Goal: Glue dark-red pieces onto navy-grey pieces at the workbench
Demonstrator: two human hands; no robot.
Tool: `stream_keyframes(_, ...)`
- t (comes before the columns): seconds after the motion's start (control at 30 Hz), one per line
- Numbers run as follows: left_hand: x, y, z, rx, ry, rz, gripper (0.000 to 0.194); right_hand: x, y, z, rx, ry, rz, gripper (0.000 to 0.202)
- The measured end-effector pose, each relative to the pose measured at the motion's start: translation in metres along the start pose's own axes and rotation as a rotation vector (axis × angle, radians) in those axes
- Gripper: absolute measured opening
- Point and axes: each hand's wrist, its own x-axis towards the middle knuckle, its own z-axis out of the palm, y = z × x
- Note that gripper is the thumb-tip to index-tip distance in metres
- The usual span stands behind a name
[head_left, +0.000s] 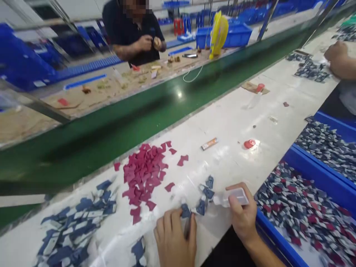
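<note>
My right hand [244, 217] is wrapped round a small clear squeeze bottle [239, 195], its nozzle pointing left toward a short row of dark blue pieces [208, 193] on the white table. Low in the middle, my left hand [175, 235] has its thumb and fingertips at a small dark blue piece [185, 210], which it pinches against the tabletop. Beyond my left hand lies a heap of maroon cut pieces [144, 170]. Farther left is a spread pile of dark blue and white pieces [80, 222].
Blue bins [302, 163] full of mixed pieces stand along the right edge. An orange-and-silver stick-shaped packet [210, 143] and a red cap [249, 144] lie on the table. Across the green conveyor belt [172, 100], a person [136, 33] works near a yellow fan [218, 35]. Another person's hand [336, 53] shows far right.
</note>
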Motion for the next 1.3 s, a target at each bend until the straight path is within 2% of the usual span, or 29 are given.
stream_keyframes(0.13, 0.006, 0.007, 0.003, -0.013, 0.04, 0.055, 0.014, 0.006, 0.0, -0.005, 0.018, -0.014, -0.046, 0.026)
stream_keyframes(0.23, -0.004, 0.008, -0.003, -0.072, 0.032, 0.092, 0.014, 0.002, -0.007, -0.007, -0.005, -0.048, -0.077, 0.023)
stream_keyframes(0.33, -0.018, 0.008, -0.007, -0.115, 0.013, 0.139, 0.014, -0.007, -0.016, -0.007, -0.051, -0.13, -0.121, 0.021)
stream_keyframes(0.4, -0.025, 0.009, -0.006, -0.15, -0.001, 0.123, 0.013, -0.013, -0.02, -0.007, -0.076, -0.212, -0.138, 0.02)
stream_keyframes(0.57, -0.025, 0.01, -0.004, -0.219, -0.034, 0.058, 0.017, -0.024, -0.021, -0.005, -0.125, -0.378, -0.193, 0.015)
stream_keyframes(1.0, -0.024, 0.013, -0.004, -0.28, -0.027, 0.034, 0.018, -0.029, -0.017, -0.003, -0.195, -0.4, -0.236, 0.016)
stream_keyframes(1.3, -0.024, 0.014, -0.003, -0.263, -0.008, 0.029, 0.015, -0.024, -0.025, -0.02, -0.298, -0.448, -0.325, 0.014)
